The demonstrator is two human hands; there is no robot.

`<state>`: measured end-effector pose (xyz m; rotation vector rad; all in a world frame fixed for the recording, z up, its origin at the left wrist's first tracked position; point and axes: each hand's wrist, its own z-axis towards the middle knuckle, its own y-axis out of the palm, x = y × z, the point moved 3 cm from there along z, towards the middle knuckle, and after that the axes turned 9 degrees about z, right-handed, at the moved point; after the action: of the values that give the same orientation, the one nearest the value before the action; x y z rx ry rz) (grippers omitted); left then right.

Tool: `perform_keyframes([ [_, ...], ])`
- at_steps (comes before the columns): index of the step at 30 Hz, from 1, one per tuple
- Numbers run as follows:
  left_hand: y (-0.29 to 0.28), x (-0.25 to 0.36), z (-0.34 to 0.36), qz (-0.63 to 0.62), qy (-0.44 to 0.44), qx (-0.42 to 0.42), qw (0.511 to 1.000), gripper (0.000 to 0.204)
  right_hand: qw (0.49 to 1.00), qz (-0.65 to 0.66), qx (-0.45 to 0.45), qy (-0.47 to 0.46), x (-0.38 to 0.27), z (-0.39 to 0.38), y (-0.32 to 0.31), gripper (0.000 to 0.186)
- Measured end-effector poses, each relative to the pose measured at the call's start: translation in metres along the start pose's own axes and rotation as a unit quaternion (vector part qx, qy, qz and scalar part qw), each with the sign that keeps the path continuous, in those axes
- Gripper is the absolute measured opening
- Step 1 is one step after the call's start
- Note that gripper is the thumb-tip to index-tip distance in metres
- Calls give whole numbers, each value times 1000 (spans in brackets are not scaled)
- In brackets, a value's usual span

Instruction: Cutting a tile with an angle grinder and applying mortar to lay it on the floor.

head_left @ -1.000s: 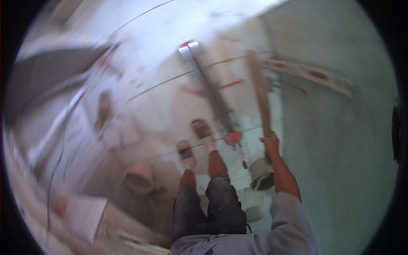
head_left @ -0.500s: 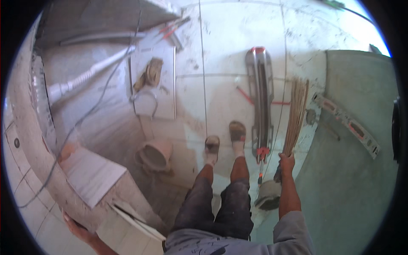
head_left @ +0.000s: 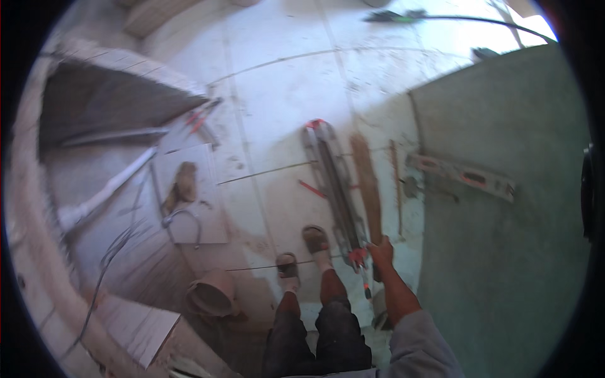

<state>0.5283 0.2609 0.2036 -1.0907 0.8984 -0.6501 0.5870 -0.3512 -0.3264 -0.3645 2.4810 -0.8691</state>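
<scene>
- A stack of pale tiles point(head_left: 135, 324) sits at the lower left on the rough floor, with a round bucket point(head_left: 211, 291) just beside it.
- Further in, a loose tile point(head_left: 189, 189) lies flat with a brown glove or rag point(head_left: 184, 184) on it and a curved wire touching its lower edge.
- The left hand is not in view, so nothing can be said of its fingers.
- Two feet in sandals point(head_left: 302, 252) stand on the white tiled floor point(head_left: 277, 107), just left of the tile cutter.
- The tile cutter point(head_left: 334, 183) lies lengthwise on the floor, a long metal rail tool with red ends. It looks heavy and stiff, best lifted near its middle or by both ends, not by the thin handle.
- The right hand point(head_left: 381, 251) reaches down at the near end of the cutter and closes around the lower end of a long brown wooden strip point(head_left: 368, 189). The fingers seem wrapped on it, though blur hides the exact grip.
- The strip lies on the floor, just right of the cutter and parallel to it. It looks light, rigid and a little springy, so a hold nearer the middle would balance it.
- A level point(head_left: 463, 176) rests on the green panel point(head_left: 504, 252) at the right.
</scene>
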Motion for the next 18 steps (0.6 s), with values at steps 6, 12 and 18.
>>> perform_keyframes([
  [6,-3,63,13,-171,-169,45,970,44,999,-44,-9,-18,-24,5,-20,44],
  [12,-15,88,22,-263,-236,56,934,36,966,-106,58,-229,-179,55,-49,40],
  [18,-26,91,22,-200,-349,26,915,36,867,-105,71,-482,-455,60,-28,29],
])
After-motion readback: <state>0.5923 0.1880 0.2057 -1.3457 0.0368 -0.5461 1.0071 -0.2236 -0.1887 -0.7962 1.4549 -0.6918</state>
